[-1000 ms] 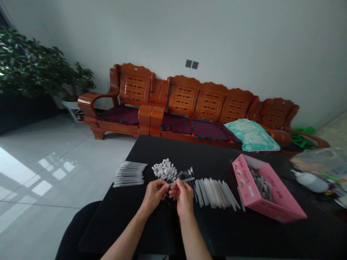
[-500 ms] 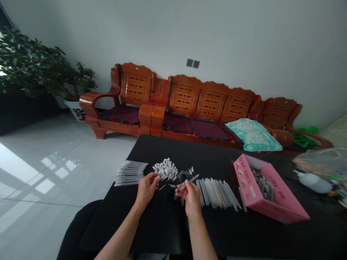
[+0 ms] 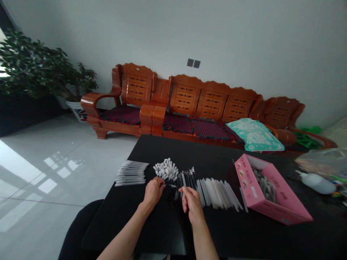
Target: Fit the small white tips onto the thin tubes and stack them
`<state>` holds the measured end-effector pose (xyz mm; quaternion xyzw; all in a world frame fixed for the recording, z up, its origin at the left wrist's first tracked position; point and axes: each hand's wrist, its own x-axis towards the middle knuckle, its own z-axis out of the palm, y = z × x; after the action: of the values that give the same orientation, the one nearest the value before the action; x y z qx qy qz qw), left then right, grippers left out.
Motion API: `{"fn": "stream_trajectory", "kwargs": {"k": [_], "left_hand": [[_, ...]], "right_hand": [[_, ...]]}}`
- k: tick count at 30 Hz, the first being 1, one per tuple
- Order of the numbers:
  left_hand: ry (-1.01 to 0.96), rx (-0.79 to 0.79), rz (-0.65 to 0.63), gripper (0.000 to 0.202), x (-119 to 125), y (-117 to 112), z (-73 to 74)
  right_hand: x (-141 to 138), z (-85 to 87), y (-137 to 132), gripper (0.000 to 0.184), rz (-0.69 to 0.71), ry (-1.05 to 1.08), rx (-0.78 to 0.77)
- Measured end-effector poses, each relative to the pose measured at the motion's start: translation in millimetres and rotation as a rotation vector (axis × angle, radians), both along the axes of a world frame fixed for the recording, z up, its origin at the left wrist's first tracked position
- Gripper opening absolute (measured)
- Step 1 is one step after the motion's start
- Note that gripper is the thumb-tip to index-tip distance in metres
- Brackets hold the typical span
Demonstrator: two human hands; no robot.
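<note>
My left hand (image 3: 154, 190) rests on the black table (image 3: 162, 231) with its fingers curled at the near edge of a pile of small white caps (image 3: 166, 169). My right hand (image 3: 191, 203) is closed, knuckles up, at the near end of a bunch of thin dark sticks (image 3: 185, 177). What either hand's fingers pinch is hidden. A row of pale tubes (image 3: 217, 189) lies just right of my right hand. A neat row of white pens (image 3: 131, 173) lies to the left of the caps.
An open pink box (image 3: 271, 207) with grey pieces inside sits at the right. Beyond it are a white bottle (image 3: 316, 182) and a clear plastic bag (image 3: 322, 162). A wooden sofa (image 3: 195, 108) stands behind the table, and a potted plant (image 3: 40, 72) at far left.
My hands have parted. The right hand, which held a thin pen up, has dropped onto the dark sticks. The left hand has moved to the edge of the caps.
</note>
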<state>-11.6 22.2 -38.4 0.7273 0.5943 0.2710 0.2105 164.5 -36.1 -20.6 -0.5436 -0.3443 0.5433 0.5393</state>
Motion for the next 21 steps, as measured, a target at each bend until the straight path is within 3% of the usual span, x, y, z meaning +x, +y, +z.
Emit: {"fn": "stream_trajectory", "kwargs": {"k": [8,14,21], "left_hand": [[0.029,0.069,0.120,0.011,-5.7,10.8,-2.3],[-0.059,0.127,0.048,0.014,-3.4,18.1,-3.7],[-0.028,0.077,0.033,0.014,-0.3,20.5,-3.3]], "right_hand": [[1.7,-1.9,-2.3,0.038,0.023,-0.020,-0.013],[0.2,-5.3,-4.0,0.038,0.052,-0.031,-0.053],[2.2,-6.3,-4.5,0.039,0.074,-0.030,-0.040]]}}
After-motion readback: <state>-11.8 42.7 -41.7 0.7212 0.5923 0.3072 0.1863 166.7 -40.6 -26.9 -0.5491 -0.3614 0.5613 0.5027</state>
